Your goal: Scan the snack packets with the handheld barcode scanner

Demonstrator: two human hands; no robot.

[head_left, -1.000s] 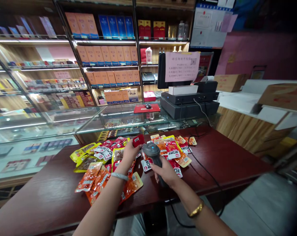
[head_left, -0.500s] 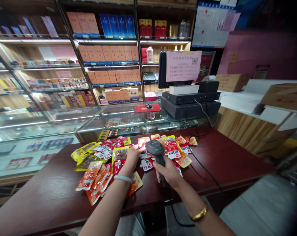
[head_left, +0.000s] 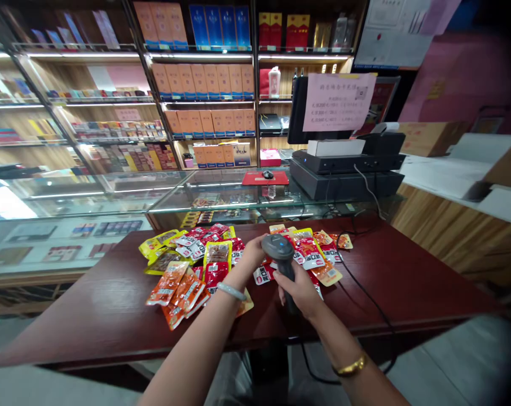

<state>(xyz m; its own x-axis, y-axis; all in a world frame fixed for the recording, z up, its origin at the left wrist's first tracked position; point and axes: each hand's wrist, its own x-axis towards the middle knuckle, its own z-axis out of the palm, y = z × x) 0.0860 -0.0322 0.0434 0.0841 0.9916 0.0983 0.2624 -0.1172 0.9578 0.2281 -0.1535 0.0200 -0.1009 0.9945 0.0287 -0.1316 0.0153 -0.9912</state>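
The right hand [head_left: 300, 290], a gold bangle [head_left: 351, 366] at its wrist, is closed round the handle of 1 handheld scanner [head_left: 278, 248], upright above the table [head_left: 111, 299]; that grip probably keeps the head free and steady. The left hand [head_left: 256, 251], with 1 pale bangle [head_left: 232, 291], reaches behind the scanner's head, so I cannot tell how open its fingers are or whether they hold anything.

Packets lie in 2 heaps: a left heap [head_left: 217, 254] and a right heap [head_left: 308, 248], perhaps split to keep groups apart. They overlap too much to count. A black cable [head_left: 368, 307] runs slack over the table, likely to allow movement.

Beyond, on the glass counter [head_left: 221, 189], 1 mouse [head_left: 268, 175] sits on 1 red mat [head_left: 249, 178]. 1 pink sign [head_left: 338, 101] covers the monitor's back, presumably to face readers here. Farthest, the top shelf holds 4 blue boxes [head_left: 219, 27] beside 3 orange boxes [head_left: 160, 25].
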